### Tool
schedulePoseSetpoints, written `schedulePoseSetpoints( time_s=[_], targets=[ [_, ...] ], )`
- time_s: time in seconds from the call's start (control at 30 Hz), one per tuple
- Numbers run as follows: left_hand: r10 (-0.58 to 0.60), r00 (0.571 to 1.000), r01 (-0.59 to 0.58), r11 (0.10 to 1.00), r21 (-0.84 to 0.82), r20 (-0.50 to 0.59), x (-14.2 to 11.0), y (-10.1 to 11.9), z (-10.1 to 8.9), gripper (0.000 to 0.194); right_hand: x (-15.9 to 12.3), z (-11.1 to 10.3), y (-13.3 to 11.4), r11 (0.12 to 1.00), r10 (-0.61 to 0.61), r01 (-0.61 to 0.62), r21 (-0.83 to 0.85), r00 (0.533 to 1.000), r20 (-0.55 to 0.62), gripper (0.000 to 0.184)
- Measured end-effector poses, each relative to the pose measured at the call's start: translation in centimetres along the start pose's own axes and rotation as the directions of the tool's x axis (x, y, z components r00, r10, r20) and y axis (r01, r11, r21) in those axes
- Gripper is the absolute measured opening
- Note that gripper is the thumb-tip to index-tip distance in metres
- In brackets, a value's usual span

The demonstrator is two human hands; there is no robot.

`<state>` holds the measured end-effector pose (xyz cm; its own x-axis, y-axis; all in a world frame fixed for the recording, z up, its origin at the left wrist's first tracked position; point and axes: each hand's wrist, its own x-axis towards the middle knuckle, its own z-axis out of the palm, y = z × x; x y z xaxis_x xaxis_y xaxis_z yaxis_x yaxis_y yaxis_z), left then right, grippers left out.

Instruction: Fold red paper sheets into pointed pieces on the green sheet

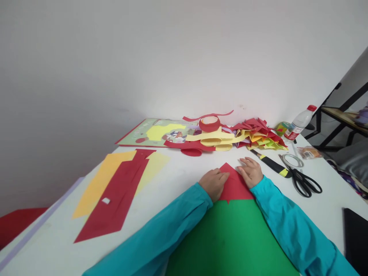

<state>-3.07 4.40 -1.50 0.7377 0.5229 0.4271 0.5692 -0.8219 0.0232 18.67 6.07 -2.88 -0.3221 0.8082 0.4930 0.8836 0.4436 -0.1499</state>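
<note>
A folded red paper (236, 187), pointed at the top and straight along its lower edge, lies in front of me. It rests over the top of a green sheet (230, 234). My left hand (214, 183) is closed at the paper's left edge, fingers curled under and thumb on the red surface. At the right edge is my right hand (250, 171), its fingers bent but apart, thumb side touching or close to the paper. Whether the right fingertips press on anything I cannot tell.
Cut red sheets (120, 195) lie over orange paper (99, 184) at left. Behind are a picture book (130, 134), paper strips (211, 136) and folded paper pieces (258, 132). A utility knife (273, 164), scissors (304, 182) and a bottle (299, 123) stand or lie right.
</note>
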Motion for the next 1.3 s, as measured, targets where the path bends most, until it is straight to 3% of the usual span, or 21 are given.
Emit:
schedulePoseSetpoints(
  time_s=[0.23,0.43,0.5,0.57,0.63,0.73,0.87,0.97,1.07,1.2,1.3],
  targets=[
    [-0.003,1.000,0.003,0.999,0.043,0.018,0.1,0.6,0.1,0.038,0.6,-1.4,-2.5,0.986,-0.113,0.124,-0.108,0.988,0.104,0.033],
    [0.003,0.996,-0.010,0.997,-0.075,-0.092,-0.2,-0.3,0.5,0.034,0.2,-1.2,-1.9,0.997,-0.024,0.031,-0.077,0.996,0.082,0.031],
    [-0.082,0.990,0.061,0.981,-0.184,-0.111,-0.3,-1.1,0.5,0.032,0.0,-0.7,-1.6,0.997,-0.029,0.033,-0.067,0.998,0.058,0.029],
    [-0.242,0.966,0.213,0.944,-0.251,-0.090,-0.3,-1.8,0.3,0.030,-0.1,-0.2,-1.3,0.997,-0.054,0.056,-0.051,0.998,0.044,0.030],
    [-0.371,0.927,0.345,0.903,-0.256,-0.060,-0.2,-2.4,0.2,0.029,0.0,0.3,-1.0,0.995,-0.101,0.102,-0.010,0.994,0.040,0.030],
    [-0.408,0.913,0.392,0.881,-0.266,-0.009,0.0,-2.6,0.1,0.034,0.2,0.9,-0.6,0.985,-0.135,0.130,0.114,0.990,0.038,0.028],
    [-0.414,0.908,0.406,0.845,-0.347,0.055,0.3,-2.1,0.2,0.044,0.7,1.2,-0.6,0.910,0.018,-0.056,0.411,0.995,0.094,0.020],
    [-0.458,0.885,0.445,0.784,-0.432,0.080,0.4,-2.0,0.2,0.051,1.0,1.0,-0.9,0.824,0.150,-0.201,0.530,0.979,0.138,0.016],
    [-0.512,0.852,0.482,0.693,-0.535,0.105,0.4,-2.1,0.2,0.059,1.0,0.7,-1.2,0.777,0.207,-0.260,0.574,0.966,0.157,0.016],
    [-0.572,0.804,0.509,0.519,-0.686,0.163,0.4,-2.5,0.4,0.072,1.0,0.3,-1.4,0.653,0.257,-0.358,0.668,0.934,0.250,0.025],
    [-0.539,0.808,0.478,0.360,-0.801,0.239,0.7,-2.7,-0.2,0.072,1.3,-0.4,-1.6,0.543,0.255,-0.403,0.737,0.915,0.313,0.034]
  ],
)
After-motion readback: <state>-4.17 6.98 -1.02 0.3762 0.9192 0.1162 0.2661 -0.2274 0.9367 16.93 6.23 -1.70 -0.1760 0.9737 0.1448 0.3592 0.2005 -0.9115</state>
